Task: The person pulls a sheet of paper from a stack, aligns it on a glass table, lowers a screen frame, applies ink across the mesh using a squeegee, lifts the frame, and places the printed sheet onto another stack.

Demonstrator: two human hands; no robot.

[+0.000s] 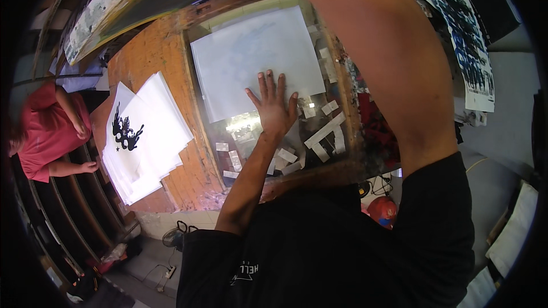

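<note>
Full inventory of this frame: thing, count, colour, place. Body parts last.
Thin flat paper sheet: at least one, white, on the glass
Wood-framed glass panel: one, clear with brown frame, centre
Narrow flat tape strips: many, whitish, on the glass
Loose paper stack: one, white with black print, left of panel
Wooden tabletop: one, orange-brown, under stack
Long printed sheet: one, white and dark blue, upper right
Round object, kind unclear: one, red, lower right
Power strip: one, white, floor, lower left
Co-worker: one, red shirt, far left
Left grip: one, bare, spread over sheet's near edge
Right arm: one, bare, reaching past top edge; hand unseen
</note>
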